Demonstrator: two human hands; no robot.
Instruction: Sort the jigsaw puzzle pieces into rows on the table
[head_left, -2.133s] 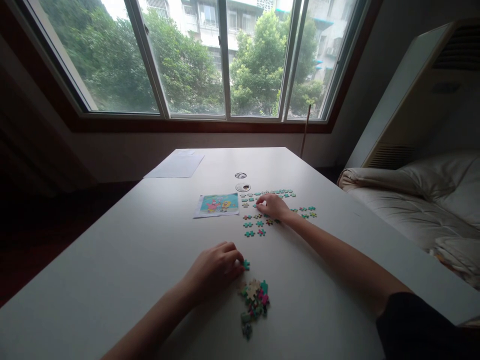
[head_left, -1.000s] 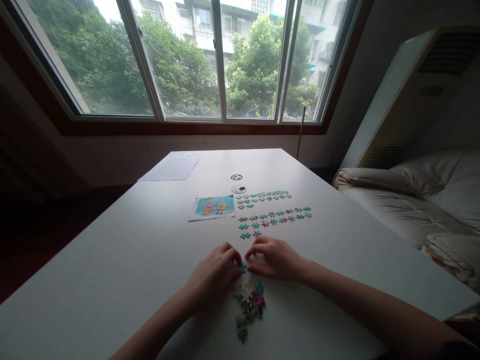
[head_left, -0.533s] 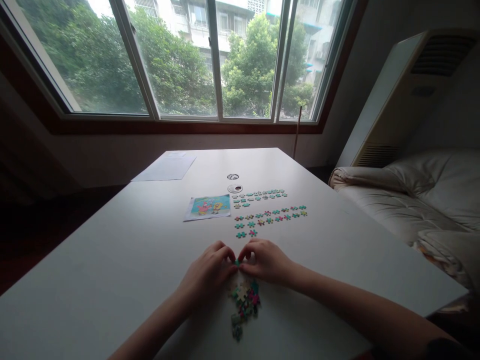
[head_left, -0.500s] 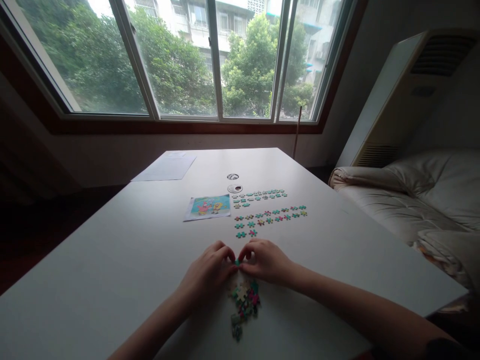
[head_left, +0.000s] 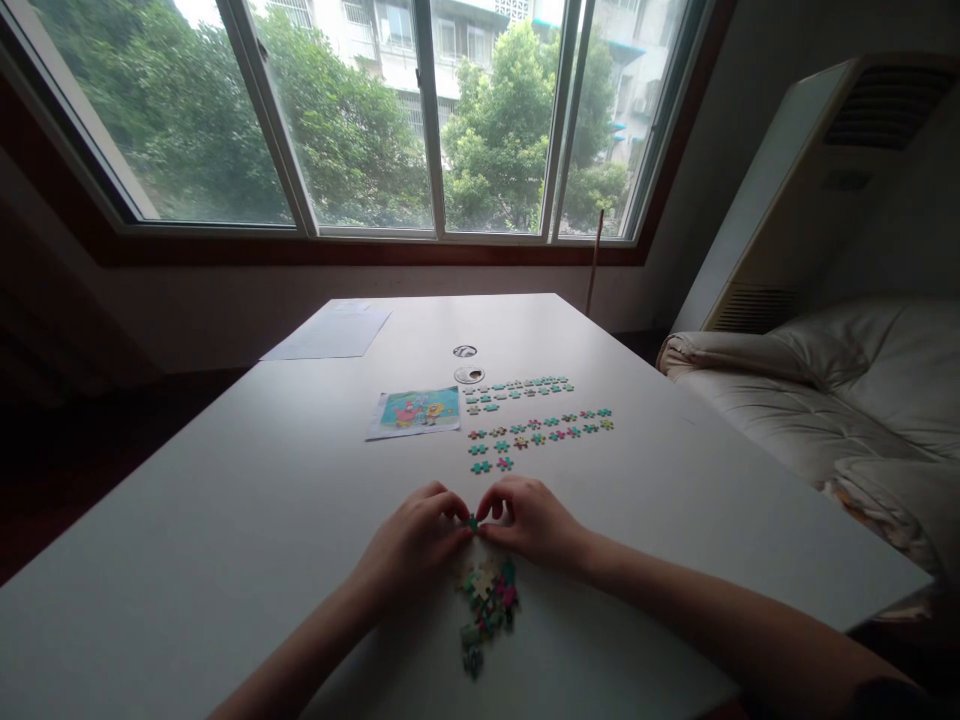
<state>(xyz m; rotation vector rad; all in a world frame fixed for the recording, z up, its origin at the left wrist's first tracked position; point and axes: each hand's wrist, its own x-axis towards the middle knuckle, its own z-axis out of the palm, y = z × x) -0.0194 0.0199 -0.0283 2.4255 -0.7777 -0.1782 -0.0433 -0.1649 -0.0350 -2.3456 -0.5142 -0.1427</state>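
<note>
Pinching jigsaw piece (head_left: 473, 524), pile (head_left: 486, 597) nearby, picture (head_left: 417, 411) beyond

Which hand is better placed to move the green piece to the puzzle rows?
Probably your right hand: the puzzle rows lie nearly straight beyond it, while your left hand sits farther left. Both are at the green piece.

Backlit, dim room
Daylight from the window (head_left: 495, 130) at the top glares on the table's far end (head_left: 420, 320); lower corners darken.
</note>
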